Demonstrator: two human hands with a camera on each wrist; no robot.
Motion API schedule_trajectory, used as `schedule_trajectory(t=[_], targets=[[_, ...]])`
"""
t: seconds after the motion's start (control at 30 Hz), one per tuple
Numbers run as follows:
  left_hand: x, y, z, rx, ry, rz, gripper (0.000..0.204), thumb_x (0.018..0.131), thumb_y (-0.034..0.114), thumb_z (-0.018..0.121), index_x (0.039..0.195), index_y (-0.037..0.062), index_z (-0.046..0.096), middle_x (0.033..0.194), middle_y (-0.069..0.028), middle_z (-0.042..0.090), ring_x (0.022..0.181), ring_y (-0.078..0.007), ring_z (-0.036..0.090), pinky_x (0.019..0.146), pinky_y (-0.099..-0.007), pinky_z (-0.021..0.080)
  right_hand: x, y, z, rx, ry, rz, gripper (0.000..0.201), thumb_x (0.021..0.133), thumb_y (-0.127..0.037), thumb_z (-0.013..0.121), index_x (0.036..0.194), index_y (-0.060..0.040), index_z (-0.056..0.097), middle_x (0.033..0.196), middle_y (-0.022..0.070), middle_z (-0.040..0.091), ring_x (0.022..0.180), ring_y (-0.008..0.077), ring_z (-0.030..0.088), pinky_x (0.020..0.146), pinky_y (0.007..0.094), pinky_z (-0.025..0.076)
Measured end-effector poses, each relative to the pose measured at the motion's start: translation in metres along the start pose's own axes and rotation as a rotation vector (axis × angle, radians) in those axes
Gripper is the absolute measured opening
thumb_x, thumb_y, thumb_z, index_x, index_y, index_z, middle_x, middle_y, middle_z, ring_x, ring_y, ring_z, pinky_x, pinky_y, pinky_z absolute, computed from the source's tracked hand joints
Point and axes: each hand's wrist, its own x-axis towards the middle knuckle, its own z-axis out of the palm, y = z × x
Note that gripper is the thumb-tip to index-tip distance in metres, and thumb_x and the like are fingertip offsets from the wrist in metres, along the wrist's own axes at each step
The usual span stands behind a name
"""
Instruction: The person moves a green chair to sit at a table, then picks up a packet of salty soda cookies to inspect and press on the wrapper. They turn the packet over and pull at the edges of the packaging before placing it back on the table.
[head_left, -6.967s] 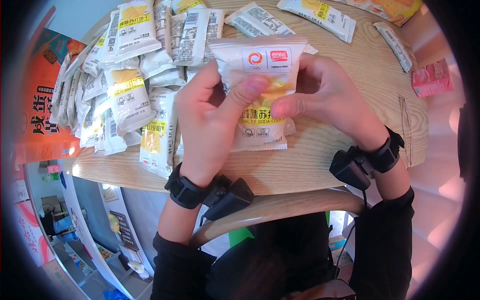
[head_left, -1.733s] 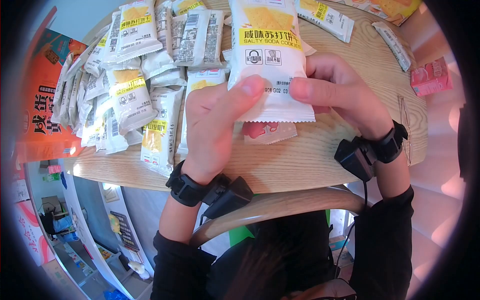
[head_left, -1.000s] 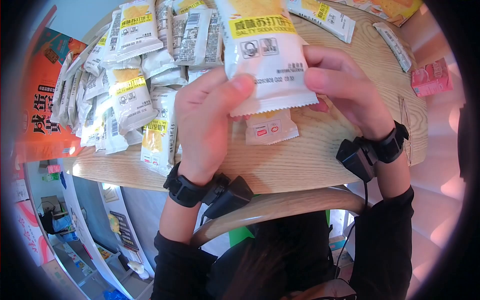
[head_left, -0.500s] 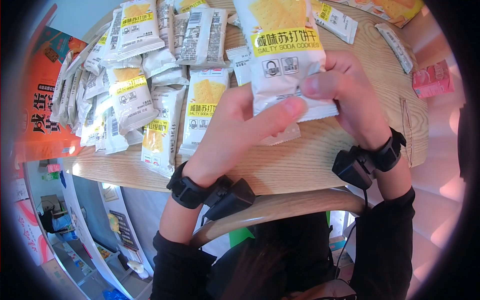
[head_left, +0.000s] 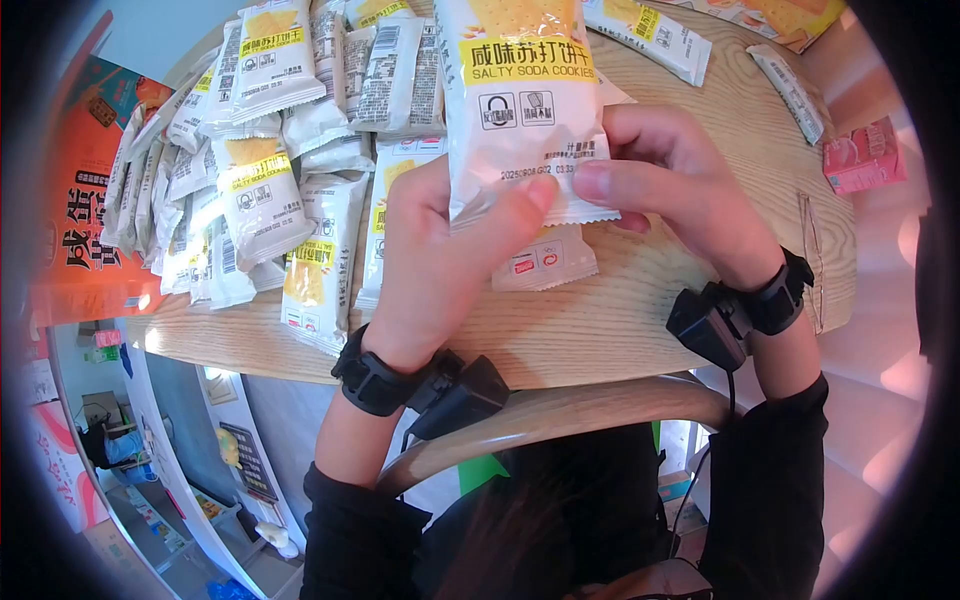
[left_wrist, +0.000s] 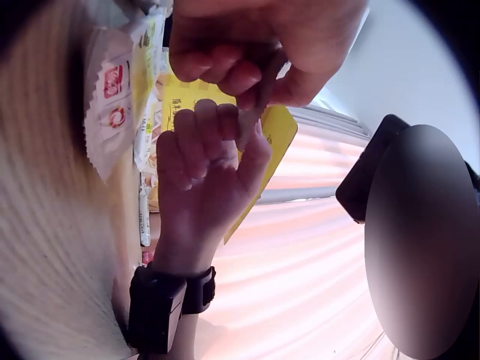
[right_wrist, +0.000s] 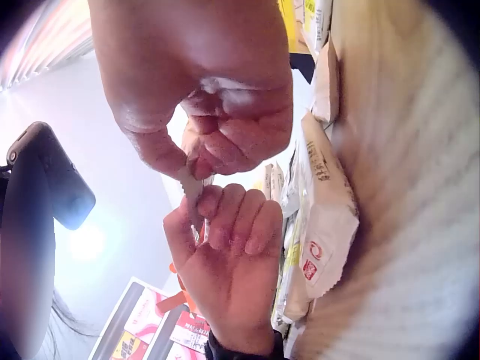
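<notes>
Cookie packet bottom seam pinched by both hands, held upright

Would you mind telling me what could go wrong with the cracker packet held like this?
Both the left hand and the right hand pinch only the bottom seam of the soda cracker packet, so it might tear suddenly and spill crackers. It could also slip and drop onto the packet lying on the table below it.
</notes>
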Motion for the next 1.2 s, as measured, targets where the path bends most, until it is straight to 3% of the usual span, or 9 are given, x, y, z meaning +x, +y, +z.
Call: schedule_trajectory(t=[0.1, 0.17, 0.33, 0.4, 0.5, 0.6, 0.93, 1.03, 1.2], targets=[[0.0, 0.002, 0.005, -0.005, 0.012, -0.03, 0.028, 0.07, 0.015, 0.051, 0.093, -0.0017, 0.047, 0.08, -0.0063, 0.052, 0.061, -0.0083, 0.045, 0.05, -0.0217, 0.036, -0.001, 0.0, 0.005, 0.077, 0.082, -0.031, 0.02, 0.07, -0.02, 0.053, 0.075, -0.0004, 0.054, 0.053, -0.004, 0.042, 0.043, 0.0008, 0.034, 0.039, 0.0142, 0.025], [0.001, 0.003, 0.004, -0.075, -0.079, -0.095, 0.032, 0.071, 0.018, 0.051, 0.095, -0.0027, 0.046, 0.083, -0.0073, 0.052, 0.065, -0.0095, 0.048, 0.053, -0.0215, 0.038, -0.003, -0.003, 0.002, 0.09, 0.1, -0.002, 0.018, 0.069, -0.018, 0.053, 0.075, -0.0002, 0.054, 0.053, -0.0037, 0.043, 0.043, 0.0008, 0.034, 0.039, 0.0146, 0.025], [0.002, 0.002, 0.004, -0.181, -0.026, -0.044, 0.028, 0.072, 0.017, 0.05, 0.092, -0.0016, 0.049, 0.082, -0.0054, 0.054, 0.069, -0.0079, 0.048, 0.058, -0.0199, 0.039, -0.003, -0.001, -0.005, 0.081, 0.099, 0.028, 0.017, 0.067, -0.014, 0.053, 0.076, 0.0011, 0.054, 0.055, -0.0029, 0.046, 0.045, 0.0008, 0.036, 0.04, 0.0153, 0.027], [0.003, 0.003, 0.004, -0.209, 0.03, -0.031, 0.023, 0.073, 0.015, 0.051, 0.09, 0.0002, 0.052, 0.079, -0.0036, 0.054, 0.07, -0.0054, 0.048, 0.06, -0.0189, 0.039, -0.003, -0.006, -0.002, -0.023, 0.028, 0.041, 0.021, 0.067, -0.014, 0.055, 0.08, 0.0019, 0.054, 0.061, -0.0007, 0.05, 0.051, 0.0019, 0.042, 0.045, 0.0158, 0.033], [0.003, 0.002, 0.0, -0.167, 0.043, -0.03, 0.022, 0.073, 0.014, 0.051, 0.089, -0.0005, 0.052, 0.08, -0.0034, 0.054, 0.07, -0.0059, 0.048, 0.062, -0.0194, 0.039, -0.002, -0.01, 0.004, 0.037, -0.009, 0.008, 0.024, 0.067, -0.015, 0.056, 0.084, 0.002, 0.054, 0.068, 0.0014, 0.053, 0.06, 0.0032, 0.046, 0.052, 0.0166, 0.037], [0.002, 0.0, 0.002, -0.082, 0.022, 0.029, 0.021, 0.073, 0.012, 0.051, 0.088, -0.0014, 0.052, 0.081, -0.0037, 0.054, 0.072, -0.0064, 0.048, 0.063, -0.0196, 0.039, -0.003, -0.008, 0.005, -0.002, 0.019, 0.025, 0.025, 0.068, -0.016, 0.056, 0.086, 0.002, 0.053, 0.073, 0.003, 0.054, 0.065, 0.0037, 0.047, 0.057, 0.0177, 0.038], [0.004, -0.001, 0.005, -0.186, -0.034, 0.009, 0.023, 0.074, 0.012, 0.049, 0.093, -0.0018, 0.049, 0.085, -0.0047, 0.053, 0.075, -0.0071, 0.047, 0.068, -0.0201, 0.038, 0.0, 0.003, 0.002, 0.128, 0.088, -0.007, 0.02, 0.066, -0.011, 0.054, 0.081, 0.0024, 0.055, 0.069, 0.0021, 0.054, 0.061, 0.0044, 0.048, 0.056, 0.0165, 0.038], [0.003, 0.003, 0.003, -0.193, -0.006, 0.03, 0.023, 0.075, 0.012, 0.048, 0.094, -0.0019, 0.049, 0.085, -0.0053, 0.053, 0.076, -0.0074, 0.048, 0.068, -0.0199, 0.038, 0.0, 0.001, 0.007, 0.081, 0.061, -0.04, 0.023, 0.067, -0.017, 0.056, 0.08, 0.0021, 0.055, 0.069, 0.0025, 0.054, 0.06, 0.0043, 0.048, 0.056, 0.0167, 0.038], [0.003, 0.003, 0.001, -0.208, -0.005, 0.036, 0.023, 0.074, 0.011, 0.049, 0.094, -0.0021, 0.049, 0.084, -0.0058, 0.054, 0.074, -0.0074, 0.049, 0.066, -0.0191, 0.038, 0.001, 0.004, 0.005, -0.026, 0.123, -0.047, 0.034, 0.069, -0.031, 0.056, 0.083, 0.0005, 0.054, 0.06, -0.0023, 0.048, 0.049, 0.0012, 0.039, 0.043, 0.0137, 0.031]])
